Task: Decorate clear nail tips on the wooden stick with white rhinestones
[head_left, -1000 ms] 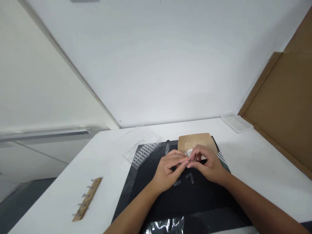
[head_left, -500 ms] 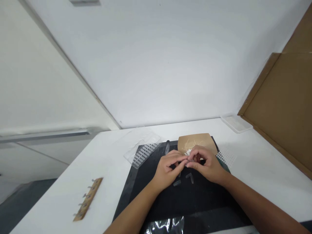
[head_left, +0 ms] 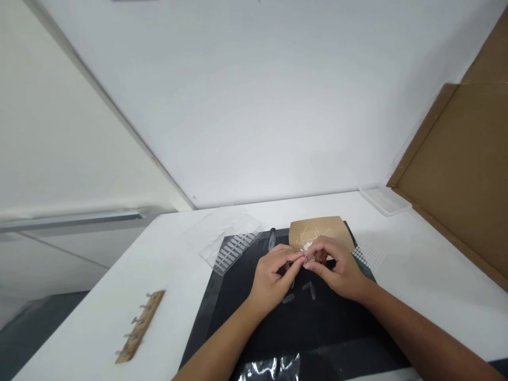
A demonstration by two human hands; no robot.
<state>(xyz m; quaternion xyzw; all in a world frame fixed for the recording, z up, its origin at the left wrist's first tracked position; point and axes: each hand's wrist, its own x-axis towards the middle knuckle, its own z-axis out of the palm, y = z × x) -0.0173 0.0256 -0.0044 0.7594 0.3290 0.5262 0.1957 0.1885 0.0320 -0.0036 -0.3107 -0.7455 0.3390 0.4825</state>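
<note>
My left hand [head_left: 273, 276] and my right hand [head_left: 336, 269] meet above the black mat [head_left: 286, 330], fingertips almost touching. Between their pinched fingers is a small clear piece that looks like a false nail tip [head_left: 309, 259]; the fingers cover most of it. Several loose clear nail tips [head_left: 312, 290] lie on the mat below my hands. Just behind my fingertips a little pile of white bits [head_left: 305, 246] rests at the edge of a curved brown card [head_left: 317, 228].
Left on the mat, a clear sheet of nail tips [head_left: 234, 253] overlaps clear plastic packaging [head_left: 216, 227]. A dark-capped tube [head_left: 272, 239] stands behind my left hand. A sheet of white dots [head_left: 369, 256] and a plastic box [head_left: 384, 200] lie right. A wooden strip with metal pegs [head_left: 139, 327] lies left.
The view has tilted and shifted slightly. My hands keep their pinch in nearly the same place, with only small finger movement around the clear piece.
</note>
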